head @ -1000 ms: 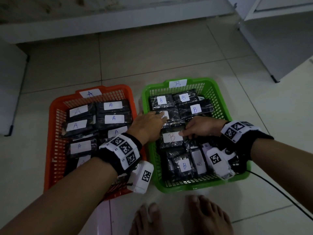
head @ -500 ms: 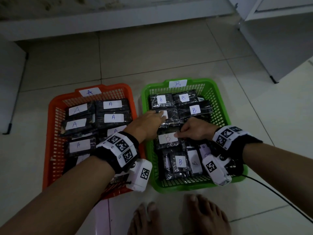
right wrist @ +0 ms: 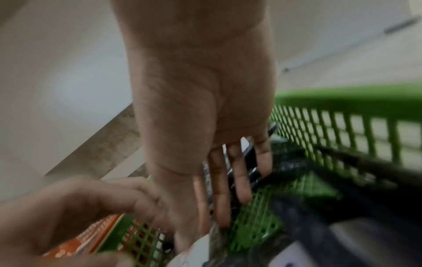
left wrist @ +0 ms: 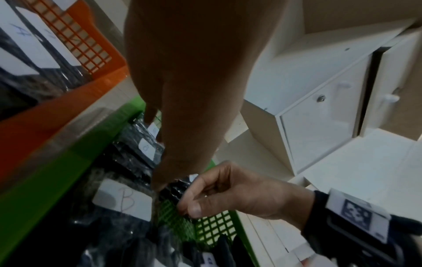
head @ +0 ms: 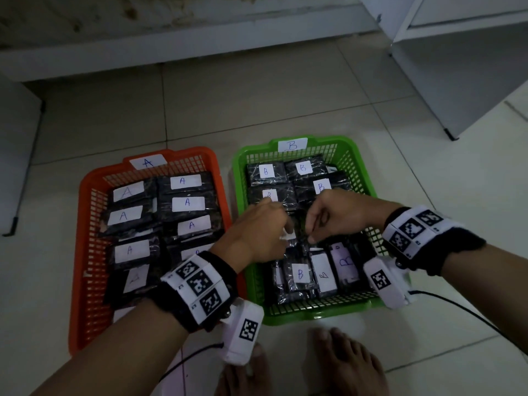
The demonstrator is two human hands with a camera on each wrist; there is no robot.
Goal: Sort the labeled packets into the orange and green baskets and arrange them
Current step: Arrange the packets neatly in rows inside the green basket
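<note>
Hands (head: 258,232) closer together, gripping B packet (left wrist: 128,198)

Dim indoor light, wide-angle edge distortion, right wrist view blurred

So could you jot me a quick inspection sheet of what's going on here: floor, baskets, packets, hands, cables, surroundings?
Surface: pale tiled floor, dimly lit.
Job's things: orange basket tagged A holds A packets; green basket tagged B holds B packets.
Clutter: nothing seen.
Hands: left hand and right hand both reach into the green basket's middle, fingers curled at a B-labeled packet; exact grip unclear.
Cables: black cables trail from the white wrist cameras.
Surroundings: white cabinets, a white ledge, bare feet.
</note>
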